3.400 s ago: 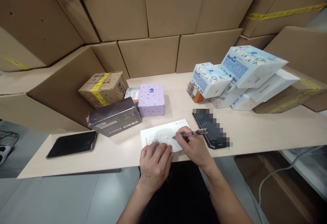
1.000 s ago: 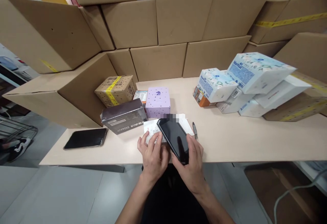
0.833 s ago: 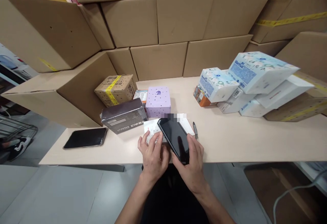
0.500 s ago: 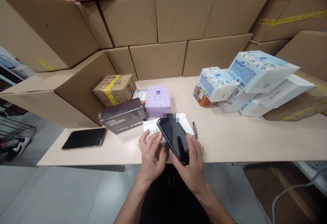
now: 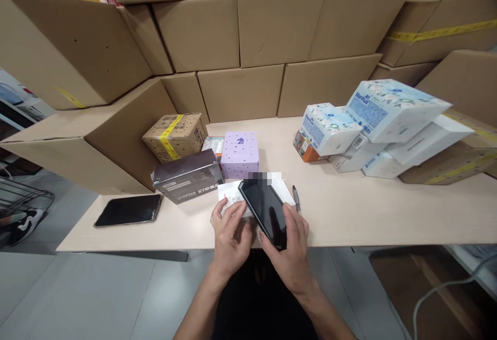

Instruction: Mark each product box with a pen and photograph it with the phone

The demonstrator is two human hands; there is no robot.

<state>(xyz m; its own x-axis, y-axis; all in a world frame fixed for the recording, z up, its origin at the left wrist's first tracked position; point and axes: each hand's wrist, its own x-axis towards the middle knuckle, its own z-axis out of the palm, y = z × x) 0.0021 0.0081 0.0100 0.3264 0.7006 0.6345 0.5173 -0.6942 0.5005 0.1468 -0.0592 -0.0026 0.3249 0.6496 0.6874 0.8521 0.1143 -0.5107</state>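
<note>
A black smartphone (image 5: 266, 208) is tilted over a white printed box or sheet (image 5: 229, 191) at the table's front edge. My right hand (image 5: 289, 236) grips the phone's lower end, thumb on the near left edge and fingers along the right side. My left hand (image 5: 231, 231) is beside the phone's left edge, its fingers bent and apart over the white item. Its index fingertip is at or very near the phone; contact is hard to tell. A pen (image 5: 296, 197) lies just right of the white item. Blurred squares cover the phone's far end.
A second phone (image 5: 129, 210) lies at the table's left. Behind my hands stand a dark wrapped box (image 5: 188, 177), a lilac box (image 5: 240, 154) and a small taped carton (image 5: 174, 135). Tissue packs (image 5: 330, 128) are stacked at right. Large cardboard boxes (image 5: 240, 91) wall the back.
The view has shifted very slightly. Both hands and the phone keep almost the same pose.
</note>
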